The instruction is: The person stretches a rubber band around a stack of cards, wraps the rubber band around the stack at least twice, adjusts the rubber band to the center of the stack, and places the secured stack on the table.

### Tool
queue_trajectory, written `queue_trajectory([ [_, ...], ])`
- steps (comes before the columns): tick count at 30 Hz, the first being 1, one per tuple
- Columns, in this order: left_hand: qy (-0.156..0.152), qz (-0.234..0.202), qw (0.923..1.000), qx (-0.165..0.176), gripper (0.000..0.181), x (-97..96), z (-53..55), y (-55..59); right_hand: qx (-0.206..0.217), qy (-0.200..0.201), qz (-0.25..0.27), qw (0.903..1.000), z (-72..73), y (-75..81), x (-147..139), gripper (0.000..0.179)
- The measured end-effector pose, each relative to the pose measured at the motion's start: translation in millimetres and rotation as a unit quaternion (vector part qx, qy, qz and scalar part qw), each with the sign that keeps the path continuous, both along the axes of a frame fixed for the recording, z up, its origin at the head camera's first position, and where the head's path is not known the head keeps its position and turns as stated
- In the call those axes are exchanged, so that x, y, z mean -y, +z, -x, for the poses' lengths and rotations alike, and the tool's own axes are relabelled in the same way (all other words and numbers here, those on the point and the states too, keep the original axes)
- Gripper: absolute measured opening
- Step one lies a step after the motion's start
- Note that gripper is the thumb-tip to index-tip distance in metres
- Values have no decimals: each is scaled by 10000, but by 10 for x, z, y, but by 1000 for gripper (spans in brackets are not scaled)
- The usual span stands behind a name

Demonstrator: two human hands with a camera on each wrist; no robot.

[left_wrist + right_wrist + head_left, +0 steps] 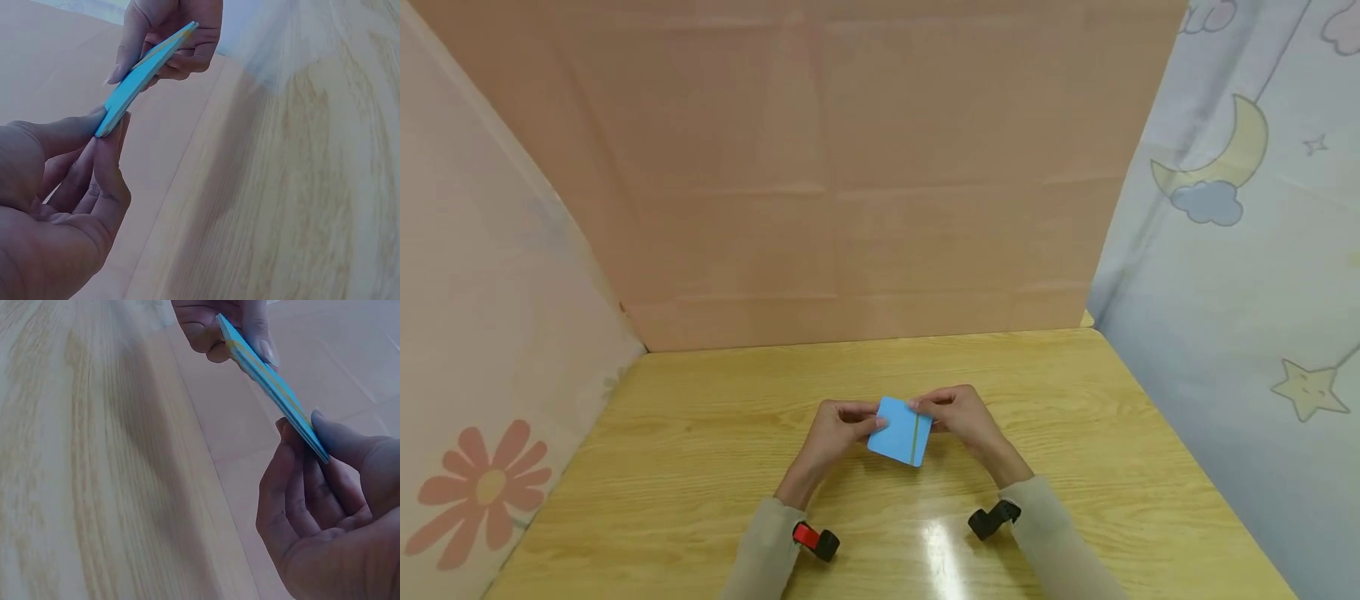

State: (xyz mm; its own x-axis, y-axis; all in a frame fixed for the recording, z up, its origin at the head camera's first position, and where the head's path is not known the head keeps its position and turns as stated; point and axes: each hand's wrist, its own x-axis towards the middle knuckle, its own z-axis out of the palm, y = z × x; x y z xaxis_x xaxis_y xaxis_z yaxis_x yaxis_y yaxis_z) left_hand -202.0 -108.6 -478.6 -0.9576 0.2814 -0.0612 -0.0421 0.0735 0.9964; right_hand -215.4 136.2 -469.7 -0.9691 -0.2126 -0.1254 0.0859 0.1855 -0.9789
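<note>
A small, thin blue notebook (897, 432) with rounded corners is held up over the table between both hands. A yellow elastic band (915, 437) runs across it near its right side. Its edge shows thin layers in both wrist views. My left hand (833, 431) pinches the left side, thumb on the blue face and fingers behind. With its thumb at the band's upper end, my right hand (964, 419) pinches the upper right edge. Seen from the left wrist, the notebook (134, 84) is nearly edge-on and slanted; the right wrist view shows the notebook (275, 387) likewise.
A wood-grain table (700, 467) spreads beneath the hands. Behind it hangs a plain pinkish-orange cloth (865, 167). Patterned curtains stand at the sides, one with a red flower (490, 490), the other with a moon (1247, 146). Each wrist wears a strapped black device (992, 520).
</note>
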Motion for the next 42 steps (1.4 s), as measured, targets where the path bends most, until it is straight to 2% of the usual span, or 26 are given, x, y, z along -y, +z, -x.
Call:
queue_trajectory([
  [5, -53, 109, 9999, -14, 32, -6, 6, -7, -78, 104, 113, 9999, 21, 4, -18, 28],
  [10, -132, 33, 9997, 206, 28, -23, 4, -43, -130, 245, 42, 9996, 29, 33, -67, 29],
  [18, -47, -158, 9988, 458, 28, -3, 14, -86, -51, 1009, -250, 9946, 89, 126, -248, 34],
  [24, -86, -402, 9969, 664, 23, 19, 30, -131, -135, 1606, -676, 9846, 146, 212, -356, 30],
  [31, -147, -578, 9956, 725, 20, 40, 29, -153, -328, 2276, -1187, 9659, 221, 314, -344, 22],
  [37, -315, -515, 9961, 647, 26, 45, 19, -163, -529, 2627, -1497, 9517, 248, 371, -327, 18],
  [42, -347, -523, 9960, 631, 28, 38, 14, -171, -498, 2813, -1588, 9451, 238, 410, -300, 19],
])
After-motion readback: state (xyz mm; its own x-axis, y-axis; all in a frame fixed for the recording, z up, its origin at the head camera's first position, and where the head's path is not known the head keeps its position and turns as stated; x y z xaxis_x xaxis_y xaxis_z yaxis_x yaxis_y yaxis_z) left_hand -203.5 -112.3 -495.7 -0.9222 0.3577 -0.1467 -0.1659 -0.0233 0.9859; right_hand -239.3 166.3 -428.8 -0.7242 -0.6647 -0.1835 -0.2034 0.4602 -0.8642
